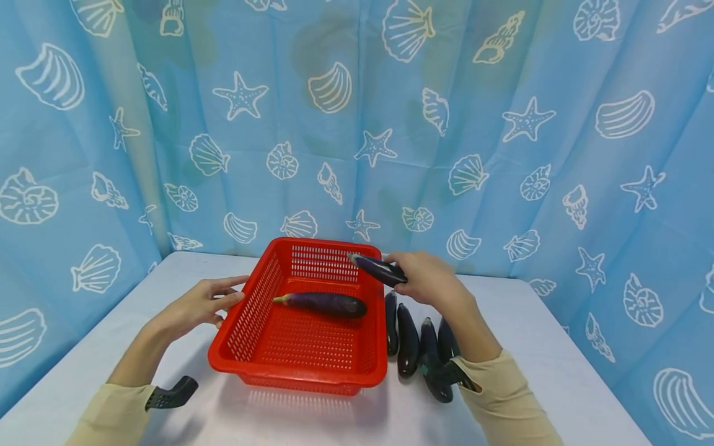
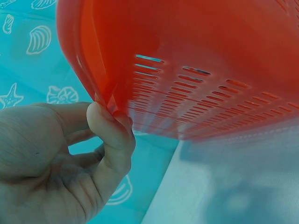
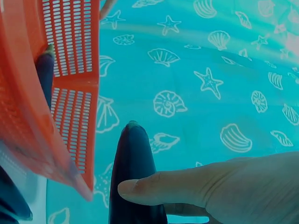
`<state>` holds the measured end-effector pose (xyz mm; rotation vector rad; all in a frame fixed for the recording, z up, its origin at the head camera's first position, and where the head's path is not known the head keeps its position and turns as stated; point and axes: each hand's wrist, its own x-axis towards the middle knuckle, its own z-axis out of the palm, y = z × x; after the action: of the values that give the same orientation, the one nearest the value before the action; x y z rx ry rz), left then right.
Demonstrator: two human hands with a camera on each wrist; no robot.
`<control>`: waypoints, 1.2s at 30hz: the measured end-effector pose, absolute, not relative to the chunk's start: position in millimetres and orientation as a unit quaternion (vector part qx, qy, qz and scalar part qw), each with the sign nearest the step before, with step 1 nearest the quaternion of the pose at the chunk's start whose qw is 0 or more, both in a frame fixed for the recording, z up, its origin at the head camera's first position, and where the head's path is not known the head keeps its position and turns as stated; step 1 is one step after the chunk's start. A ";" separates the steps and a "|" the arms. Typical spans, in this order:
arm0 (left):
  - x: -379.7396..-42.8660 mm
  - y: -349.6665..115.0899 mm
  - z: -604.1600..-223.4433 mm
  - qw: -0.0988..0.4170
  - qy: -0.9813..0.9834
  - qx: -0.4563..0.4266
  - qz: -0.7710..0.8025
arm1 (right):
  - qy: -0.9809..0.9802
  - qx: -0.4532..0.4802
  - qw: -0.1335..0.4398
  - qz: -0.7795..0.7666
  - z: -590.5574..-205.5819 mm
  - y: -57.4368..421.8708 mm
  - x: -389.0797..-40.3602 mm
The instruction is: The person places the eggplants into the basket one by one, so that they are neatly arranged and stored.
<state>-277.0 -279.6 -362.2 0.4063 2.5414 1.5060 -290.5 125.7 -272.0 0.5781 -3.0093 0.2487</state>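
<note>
My right hand [image 1: 431,280] grips a dark purple eggplant [image 1: 375,267] over the right rim of a red plastic basket [image 1: 301,375], its stem end pointing left. In the right wrist view the thumb lies across the held eggplant [image 3: 133,168]. Another eggplant [image 1: 326,305] lies crosswise inside the basket, stem to the left. At the basket's left side, my left hand [image 1: 202,305] pinches the rim between thumb and fingers, as the left wrist view shows.
Several more eggplants [image 1: 409,347] lie on the white table [image 1: 502,396], right of the basket and partly under the right forearm. A blue curtain [image 1: 357,136] with shell and starfish prints hangs behind the table and along its sides.
</note>
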 end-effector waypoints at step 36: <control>-277.4 -278.2 -362.1 0.075 0.849 0.140 0.505 | -0.969 0.245 -0.021 0.033 -277.2 51.6 -308.7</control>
<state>-277.4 -278.2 -362.1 0.4204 2.5464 1.5140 -308.7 51.6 -277.2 0.7801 -3.0856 0.1057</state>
